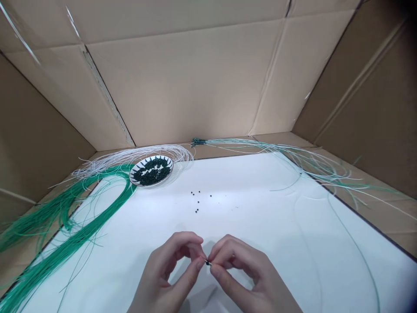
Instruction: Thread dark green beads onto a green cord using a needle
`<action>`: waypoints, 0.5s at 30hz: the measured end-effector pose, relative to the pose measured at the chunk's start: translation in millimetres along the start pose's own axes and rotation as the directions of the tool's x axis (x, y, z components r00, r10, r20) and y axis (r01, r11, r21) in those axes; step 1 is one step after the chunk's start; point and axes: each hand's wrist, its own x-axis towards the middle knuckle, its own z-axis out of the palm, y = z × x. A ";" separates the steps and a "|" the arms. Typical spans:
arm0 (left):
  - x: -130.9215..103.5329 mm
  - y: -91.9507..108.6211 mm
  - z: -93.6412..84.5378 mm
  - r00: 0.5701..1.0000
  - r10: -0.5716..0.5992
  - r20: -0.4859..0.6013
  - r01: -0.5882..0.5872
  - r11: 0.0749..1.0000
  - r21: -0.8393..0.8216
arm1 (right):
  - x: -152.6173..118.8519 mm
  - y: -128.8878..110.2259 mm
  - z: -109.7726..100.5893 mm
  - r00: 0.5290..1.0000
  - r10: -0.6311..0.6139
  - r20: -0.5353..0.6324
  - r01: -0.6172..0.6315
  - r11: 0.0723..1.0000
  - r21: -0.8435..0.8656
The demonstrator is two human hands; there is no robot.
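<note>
Left hand (158, 278) and right hand (257, 274): each grip pinches a small dark piece (207, 262) between them, over the near worktop (276, 226). One in progress. Dark-tipped bundle (198, 142) at the back appears done. Seemingly unused: filled dish (170, 163) of dark beads (151, 174), white strands (130, 156), green strands (110, 213). Total remaining: cannot tell.

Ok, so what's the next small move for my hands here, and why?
Perhaps a gentle tug with your right hand while your left hand holds firm. Both pinch close to either side of a tiny dark bead, with a pale bit showing beside it, and your fingertips hide whether it sits securely.
</note>
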 end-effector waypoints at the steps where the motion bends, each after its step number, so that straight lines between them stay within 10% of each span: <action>1: -0.1 -0.8 2.0 1.000 0.012 0.000 -0.012 1.000 0.026 | -1.0 0.6 -0.2 1.000 0.010 -0.025 -0.010 1.000 0.004; 15: 9.6 -0.7 20.7 0.982 0.118 0.147 -0.163 0.923 0.350 | -11.3 12.9 -19.1 0.965 0.140 -0.223 -0.124 0.989 0.085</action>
